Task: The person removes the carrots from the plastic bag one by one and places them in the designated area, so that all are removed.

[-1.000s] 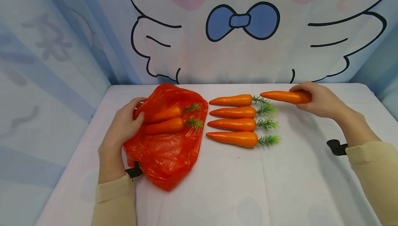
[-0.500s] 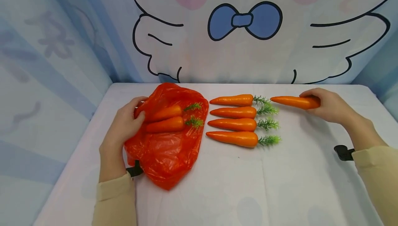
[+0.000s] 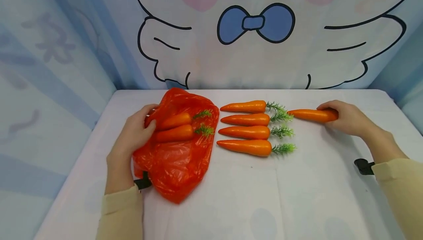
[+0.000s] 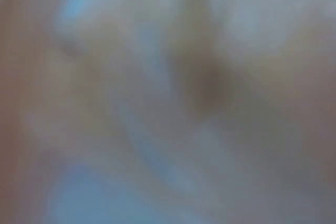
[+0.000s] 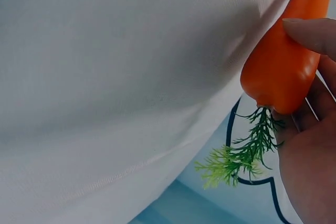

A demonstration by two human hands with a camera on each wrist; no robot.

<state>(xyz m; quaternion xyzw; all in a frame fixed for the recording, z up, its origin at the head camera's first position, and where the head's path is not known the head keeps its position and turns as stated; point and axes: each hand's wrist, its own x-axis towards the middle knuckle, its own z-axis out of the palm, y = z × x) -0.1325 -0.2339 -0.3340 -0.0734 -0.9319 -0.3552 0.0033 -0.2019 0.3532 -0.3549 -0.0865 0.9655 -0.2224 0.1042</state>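
Note:
My right hand [image 3: 347, 119] grips an orange carrot [image 3: 312, 115] at its thick end, its tip pointing left towards the row's leafy tops. In the right wrist view the thumb presses along that carrot [image 5: 286, 64], and its green leaves [image 5: 252, 148] hang below the palm. On the left my left hand [image 3: 133, 130] holds the edge of a red plastic bag [image 3: 178, 166], thumb on top. Two carrots [image 3: 175, 133] with green tops lie at the bag, their tips towards the left thumb. The left wrist view is blurred throughout.
Several carrots [image 3: 246, 132] lie in a neat stack of rows on the white tablecloth [image 3: 231, 203], leaves to the right, just right of the bag. A printed curtain [image 3: 264, 64] stands behind the table, with a blue one [image 3: 59, 104] along the left.
My right hand has moved the carrot rightward, then lower and a little back left, closer to the tablecloth. The left hand and bag have stayed nearly in place.

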